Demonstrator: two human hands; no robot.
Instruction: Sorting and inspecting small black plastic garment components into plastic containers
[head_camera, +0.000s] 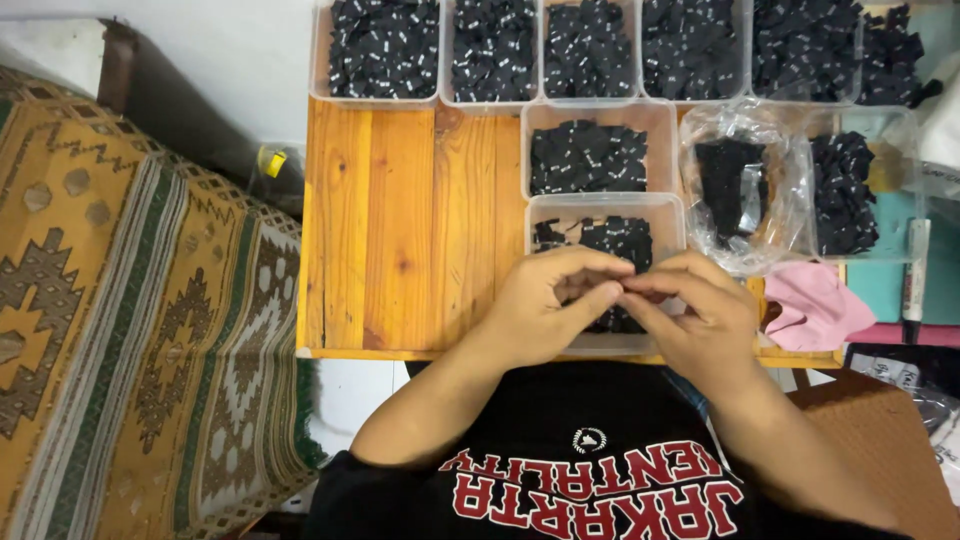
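Hands pinched together over the nearest tub, lower centre of frame.

The left hand (545, 305) and right hand (695, 320) meet fingertip to fingertip, curled nearly closed — whether they grip a small black fabric label (620, 240) I cannot tell. Working low over the clear plastic tub (605, 205) keeps pieces contained; about eight tubs crowd the orange wooden desk (410, 230) — one clear plastic bag (740, 190).

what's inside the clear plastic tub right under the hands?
Small black fabric pieces lie in the clear plastic tub. The left hand and right hand cover its near half.
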